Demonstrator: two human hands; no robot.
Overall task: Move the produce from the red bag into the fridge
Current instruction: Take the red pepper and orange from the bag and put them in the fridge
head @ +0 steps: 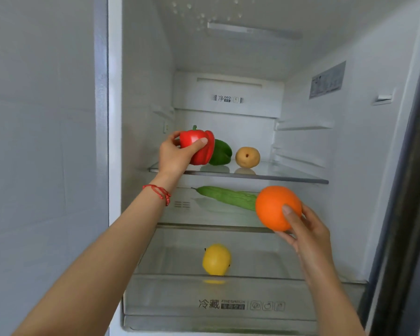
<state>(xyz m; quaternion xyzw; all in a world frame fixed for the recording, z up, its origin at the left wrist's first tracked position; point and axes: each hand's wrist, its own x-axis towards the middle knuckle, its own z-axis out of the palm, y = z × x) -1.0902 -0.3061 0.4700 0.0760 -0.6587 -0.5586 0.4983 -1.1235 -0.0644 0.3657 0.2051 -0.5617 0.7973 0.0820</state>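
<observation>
The fridge stands open before me. My left hand (177, 154) grips a red bell pepper (200, 145) at the left end of the upper glass shelf (289, 177), right against a green pepper (221, 152). A tan pear (247, 157) rests on the same shelf further right. My right hand (306, 231) holds an orange (275, 207) in front of the middle shelf, where a long green bitter gourd (226, 197) lies. A yellow fruit (216, 259) sits on the shelf below that. The red bag is out of view.
A clear crisper drawer (228, 304) with printed labels fills the bottom. The fridge's left wall (143, 93) and right wall (361, 141) bound the shelves. The open door edge (412, 214) runs down the right side. A grey panel (41, 141) lies left.
</observation>
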